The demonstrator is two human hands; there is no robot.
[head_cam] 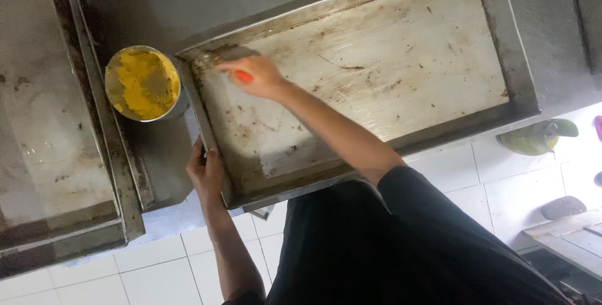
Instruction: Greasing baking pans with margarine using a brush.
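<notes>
Right hand (258, 76) pinches an orange-handled scraper (243, 76) at the griddle's (401, 48) far-left corner; left hand (205, 170) clasps its left rim.

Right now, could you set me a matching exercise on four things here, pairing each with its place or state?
Things:
1. left hand
2. right hand
3. tin
4. griddle

Places or states:
A. holds yellow paste
B. grips the griddle's near left rim
C. stained and greasy
D. holds an orange-handled tool at the far left corner

Pairs: 1-B, 2-D, 3-A, 4-C
</notes>
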